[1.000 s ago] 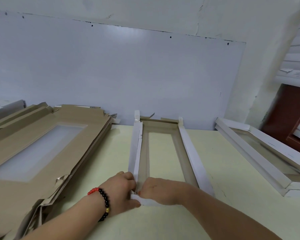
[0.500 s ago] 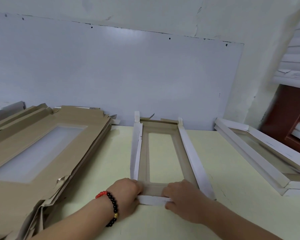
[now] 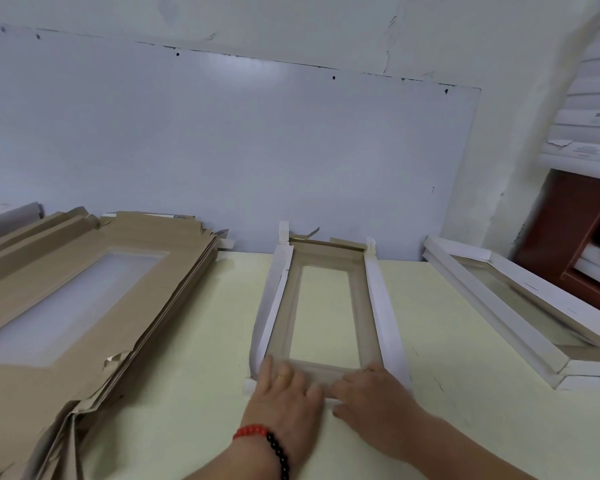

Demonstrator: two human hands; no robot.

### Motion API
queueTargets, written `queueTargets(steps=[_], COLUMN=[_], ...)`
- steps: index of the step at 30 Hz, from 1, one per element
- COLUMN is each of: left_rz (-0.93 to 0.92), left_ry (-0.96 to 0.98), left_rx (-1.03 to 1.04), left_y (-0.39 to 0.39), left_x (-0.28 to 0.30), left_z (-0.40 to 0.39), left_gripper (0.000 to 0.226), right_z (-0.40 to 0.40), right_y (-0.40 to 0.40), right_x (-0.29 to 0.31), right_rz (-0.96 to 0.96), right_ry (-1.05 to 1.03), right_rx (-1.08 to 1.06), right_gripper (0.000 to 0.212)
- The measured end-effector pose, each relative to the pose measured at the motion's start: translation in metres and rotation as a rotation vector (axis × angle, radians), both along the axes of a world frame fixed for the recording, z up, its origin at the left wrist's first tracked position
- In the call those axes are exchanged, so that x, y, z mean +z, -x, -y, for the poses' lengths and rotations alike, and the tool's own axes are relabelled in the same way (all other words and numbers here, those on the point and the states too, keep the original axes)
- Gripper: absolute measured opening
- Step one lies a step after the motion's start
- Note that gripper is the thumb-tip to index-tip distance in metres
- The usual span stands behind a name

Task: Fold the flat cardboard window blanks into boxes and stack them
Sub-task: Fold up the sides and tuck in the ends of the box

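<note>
Since a moment ago our left hand [image 3: 284, 386] has flattened, fingers straight, onto the box [image 3: 323, 313] near flap at 6 o'clock; right hand [image 3: 368, 393] presses beside it, seating this end wall.

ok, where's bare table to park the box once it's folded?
Two bare strips of table: one between the stack of flat blanks and the half-folded box, a wider one between that box and the folded boxes at right. Near edge right of the right hand is bare too. Left side is crowded; left hand is on the box's near end.
</note>
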State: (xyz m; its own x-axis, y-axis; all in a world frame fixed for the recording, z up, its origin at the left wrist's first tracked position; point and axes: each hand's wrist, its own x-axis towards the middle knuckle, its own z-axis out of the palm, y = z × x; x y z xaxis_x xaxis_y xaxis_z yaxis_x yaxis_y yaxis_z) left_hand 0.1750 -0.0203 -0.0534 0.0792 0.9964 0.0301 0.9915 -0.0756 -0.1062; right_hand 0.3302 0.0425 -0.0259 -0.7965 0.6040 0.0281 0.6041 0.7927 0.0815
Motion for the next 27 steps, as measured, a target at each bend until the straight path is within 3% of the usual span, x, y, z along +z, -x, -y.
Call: queueTargets(steps=[5, 9, 12, 22, 27], left_rz=[0.124, 0.095, 0.068, 0.072, 0.103], left_ry=[-0.042, -0.039, 0.024, 0.021, 0.007], left_rx=[-0.034, -0.074, -0.088, -0.071, -0.059], left_y=[-0.006, -0.011, -0.016, -0.016, -0.017], left_x=[0.002, 0.007, 0.01, 0.006, 0.005], left_z=[-0.001, -0.004, -0.011, -0.014, -0.012], left_gripper=[0.03, 0.027, 0.028, 0.028, 0.026], right_z=[-0.029, -0.057, -0.063, -0.057, -0.053], right_y=[-0.019, -0.043, -0.05, -0.042, -0.052], right_x=[0.026, 0.04, 0.033, 0.035, 0.043], right_rz=[-0.03, 0.194, 0.346, 0.464, 0.484], right_ry=[0.148, 0.015, -0.047, -0.089, -0.053], right_rx=[-0.031, -0.089, -0.013, 0.135, 0.167], right_gripper=[0.034, 0.068, 0.055, 0.026, 0.035])
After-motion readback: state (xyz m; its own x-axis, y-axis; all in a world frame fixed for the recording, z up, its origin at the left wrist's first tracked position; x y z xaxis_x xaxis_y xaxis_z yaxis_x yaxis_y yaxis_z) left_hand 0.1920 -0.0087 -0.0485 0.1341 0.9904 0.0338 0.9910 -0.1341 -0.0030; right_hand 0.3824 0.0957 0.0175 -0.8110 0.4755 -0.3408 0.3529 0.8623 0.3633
